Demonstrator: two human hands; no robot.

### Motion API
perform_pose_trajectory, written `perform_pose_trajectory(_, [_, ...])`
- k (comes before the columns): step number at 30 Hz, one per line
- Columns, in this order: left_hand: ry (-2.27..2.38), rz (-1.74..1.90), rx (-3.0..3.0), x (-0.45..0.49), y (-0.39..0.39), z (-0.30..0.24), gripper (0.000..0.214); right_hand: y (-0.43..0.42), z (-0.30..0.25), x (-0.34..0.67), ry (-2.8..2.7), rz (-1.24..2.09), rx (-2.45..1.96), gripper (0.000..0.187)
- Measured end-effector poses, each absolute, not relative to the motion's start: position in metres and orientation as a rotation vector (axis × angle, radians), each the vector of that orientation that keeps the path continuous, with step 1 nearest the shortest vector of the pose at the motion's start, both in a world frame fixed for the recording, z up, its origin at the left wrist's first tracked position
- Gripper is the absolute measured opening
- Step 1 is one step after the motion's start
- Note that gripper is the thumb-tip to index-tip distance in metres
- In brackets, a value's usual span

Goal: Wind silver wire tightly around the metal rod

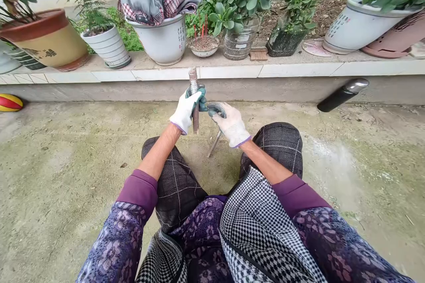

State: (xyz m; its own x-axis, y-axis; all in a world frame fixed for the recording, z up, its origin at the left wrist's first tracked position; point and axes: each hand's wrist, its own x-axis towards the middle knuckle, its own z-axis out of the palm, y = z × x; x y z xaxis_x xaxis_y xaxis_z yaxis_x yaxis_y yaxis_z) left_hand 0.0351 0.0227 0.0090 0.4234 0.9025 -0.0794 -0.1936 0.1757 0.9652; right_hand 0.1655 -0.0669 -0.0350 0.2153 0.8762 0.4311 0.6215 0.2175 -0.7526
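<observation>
My left hand (pixel 190 105), in a white glove with green-coated fingers, is wrapped round a brown wooden stick (pixel 195 120) held nearly upright. Silvery wire (pixel 193 84) is wound in coils about the stick's upper part. Close beside it on the right, my right hand (pixel 229 123) wears a matching glove, its fingers curled and their tips close to the left hand's fingers. What those fingers pinch is too small to make out. Below the right palm a thin metal rod (pixel 214 143) slants down; whether that hand holds it or it lies on the ground, I cannot tell.
A tiled ledge (pixel 229 72) runs across the front, carrying several potted plants, a white pot (pixel 162 40) topped with folded clothes, and an incense bowl (pixel 204 48). A black flask (pixel 343 94) is at the ledge's foot on the right. A ball (pixel 9 102) lies far left.
</observation>
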Motion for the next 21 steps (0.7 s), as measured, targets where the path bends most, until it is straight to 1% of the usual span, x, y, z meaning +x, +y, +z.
perform_pose_trajectory(2, [0.765, 0.984, 1.030, 0.044, 0.028, 0.005, 0.039, -0.068, -0.033, 0.158, -1.478, 0.388, -1.516, 0.035])
perform_pose_trajectory(6, [0.735, 1.102, 0.903, 0.055, 0.032, 0.000, 0.039, -0.066, -0.028, 0.152, -1.458, 0.487, -1.683, 0.064])
perform_pose_trajectory(8, [0.728, 1.143, 0.892, 0.060, 0.032, 0.001, 0.037, -0.065, -0.025, 0.152, -1.481, 0.486, -1.764, 0.073])
perform_pose_trajectory(10, [0.721, 1.176, 0.911, 0.065, 0.032, 0.002, 0.036, -0.064, -0.022, 0.152, -1.519, 0.450, -1.840, 0.077])
perform_pose_trajectory(13, [0.724, 1.196, 0.960, 0.072, 0.034, 0.002, 0.038, -0.061, -0.021, 0.154, -1.572, 0.350, -1.912, 0.073])
perform_pose_trajectory(15, [0.744, 1.173, 0.980, 0.075, 0.033, 0.001, 0.038, -0.060, -0.021, 0.158, -1.576, 0.279, -1.918, 0.065])
perform_pose_trajectory(18, [0.790, 1.087, 1.028, 0.071, 0.030, 0.003, 0.032, -0.063, -0.018, 0.169, -1.520, 0.210, -1.872, 0.050])
perform_pose_trajectory(20, [0.829, 1.037, 1.117, 0.062, 0.026, 0.007, 0.027, -0.069, -0.014, 0.177, -1.456, 0.263, -1.783, 0.040])
perform_pose_trajectory(21, [0.854, 1.030, 1.176, 0.057, 0.025, 0.010, 0.025, -0.073, -0.012, 0.180, -1.412, 0.346, -1.729, 0.037])
